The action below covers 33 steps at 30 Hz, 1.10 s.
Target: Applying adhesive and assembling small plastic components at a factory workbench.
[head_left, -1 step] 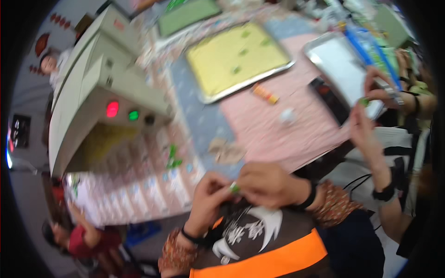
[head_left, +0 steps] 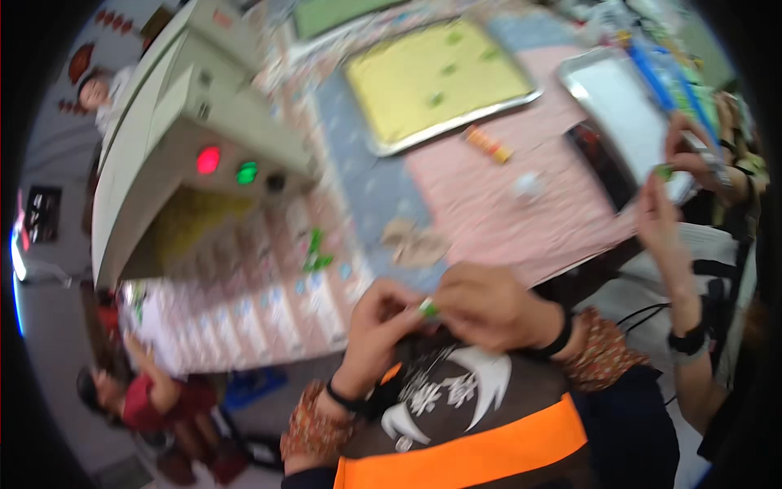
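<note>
My left hand (head_left: 376, 332) and my right hand (head_left: 495, 311) meet at the table's front edge, in front of my dark apron (head_left: 444, 391). Both are closed, their fingertips pinched around a small green and white piece (head_left: 428, 308); motion blur hides what exactly it is. Just beyond them a crumpled beige cloth (head_left: 414, 241) lies on the table. Farther back, a metal tray lined in yellow (head_left: 407, 94) carries several small green pieces like the one in my fingers. An orange-yellow tube (head_left: 487, 144) and a white, rounded item (head_left: 527, 187) rest on the pink cloth (head_left: 489, 216).
To the left stands a big beige machine (head_left: 183, 106) with red and green lights. Green scraps (head_left: 318, 251) lie beside it. On the right are a dark phone-like object (head_left: 601, 163), a white tray (head_left: 611, 98) and a co-worker's hands (head_left: 664, 204) holding a green piece.
The whole scene has shifted slightly right, and most of it upward, as my head moved. My hands keep the same pinch on the green piece.
</note>
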Each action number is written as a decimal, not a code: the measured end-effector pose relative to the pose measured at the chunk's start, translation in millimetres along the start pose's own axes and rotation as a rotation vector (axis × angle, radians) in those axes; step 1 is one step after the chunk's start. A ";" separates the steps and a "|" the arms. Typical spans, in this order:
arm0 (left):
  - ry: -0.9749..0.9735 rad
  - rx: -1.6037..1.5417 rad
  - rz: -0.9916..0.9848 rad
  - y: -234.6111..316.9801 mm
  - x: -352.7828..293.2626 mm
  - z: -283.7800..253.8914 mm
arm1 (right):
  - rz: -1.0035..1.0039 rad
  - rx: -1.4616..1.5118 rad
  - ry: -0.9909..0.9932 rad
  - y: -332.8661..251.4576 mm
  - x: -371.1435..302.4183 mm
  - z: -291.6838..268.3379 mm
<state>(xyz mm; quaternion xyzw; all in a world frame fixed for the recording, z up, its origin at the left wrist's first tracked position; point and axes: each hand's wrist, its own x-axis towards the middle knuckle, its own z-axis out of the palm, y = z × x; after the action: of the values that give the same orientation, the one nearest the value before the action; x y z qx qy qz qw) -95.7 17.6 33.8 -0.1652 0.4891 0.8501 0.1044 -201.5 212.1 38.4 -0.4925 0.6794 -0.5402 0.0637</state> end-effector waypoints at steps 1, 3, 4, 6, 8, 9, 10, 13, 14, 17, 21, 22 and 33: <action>0.001 0.023 0.065 0.4 1.9 4.0 | 0.009 -0.013 0.032 -1.7 -0.2 0.5; 0.057 0.053 0.140 -2.3 1.4 2.9 | 0.000 0.019 0.035 -0.5 3.8 7.1; 0.034 0.074 0.199 -4.0 2.5 4.4 | 0.022 0.029 0.050 -0.5 4.1 6.2; 0.020 0.101 0.257 -7.0 -0.5 3.2 | 0.041 0.049 0.063 -5.9 8.2 6.8; 0.021 0.213 0.344 -8.9 -2.5 -0.8 | 0.121 0.119 0.068 -13.2 11.5 7.3; 0.006 0.281 0.390 -10.2 -4.1 -3.8 | 0.120 0.125 0.070 -12.4 9.9 10.5; 0.008 0.286 0.389 -9.1 -5.6 -3.4 | 0.112 0.112 0.097 -10.8 8.0 13.5; -0.004 0.495 0.523 -5.7 -9.3 0.2 | 0.149 0.138 0.140 -14.5 6.5 17.6; 0.011 0.495 0.540 -5.7 -10.1 0.8 | 0.194 0.176 0.154 -16.3 6.3 18.4; 0.063 0.396 0.494 -7.0 -12.9 0.9 | 0.221 0.221 0.179 -18.4 5.1 22.0; 0.091 0.101 0.278 -11.4 -10.8 -2.5 | 0.204 0.182 0.172 -17.0 4.8 21.4; 0.092 0.101 0.280 -10.9 -11.6 -2.4 | 0.173 0.160 0.165 -16.5 4.9 20.5; -0.048 0.065 0.398 -20.6 -11.7 -6.3 | 0.012 0.020 0.181 -17.1 2.3 26.9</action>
<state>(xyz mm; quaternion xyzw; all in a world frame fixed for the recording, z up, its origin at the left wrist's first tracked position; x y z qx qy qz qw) -76.7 22.3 18.9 -0.0416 0.5365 0.8414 -0.0489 -175.7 193.5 42.0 -0.4368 0.6798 -0.5891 0.0102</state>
